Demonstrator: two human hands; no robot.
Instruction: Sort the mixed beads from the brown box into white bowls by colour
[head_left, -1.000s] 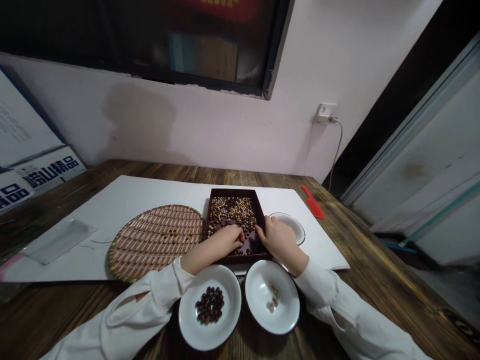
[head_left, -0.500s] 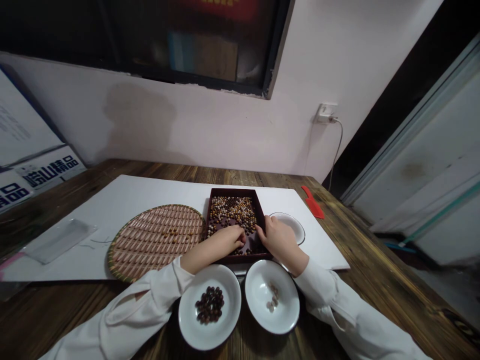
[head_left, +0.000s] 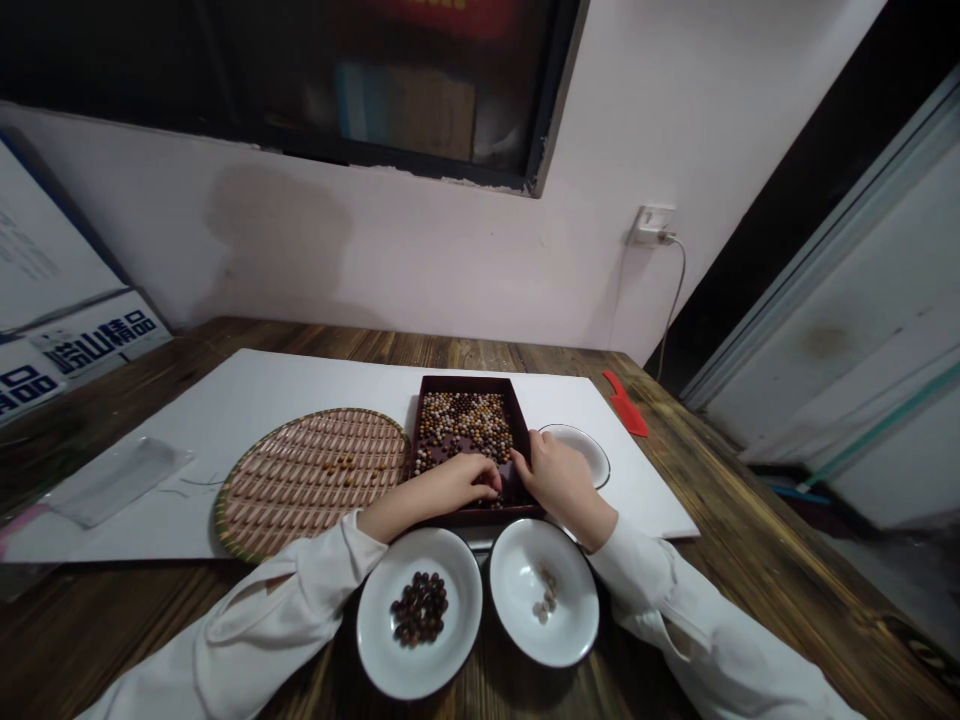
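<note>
My far-off left hand [head_left: 469, 475] half curled at six o'clock in the bead box [head_left: 480, 518], right hand [head_left: 559, 478] bent at its three o'clock edge (I can't tell what either holds)

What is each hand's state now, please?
Left hand: curled in the box; whether it holds anything cannot be told.
Right hand: partly curled at the box's right wall; grip unclear.

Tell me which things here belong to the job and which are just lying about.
Seemingly part of the job:
box of mixed beads, left hand in it, right hand at its edge
left bowl, dark beads
right bowl, pale beads
woven tray, yellow beads
probably the far bowl, partly hidden

Seemingly lying about:
red plastic tool
clear plastic container
</note>
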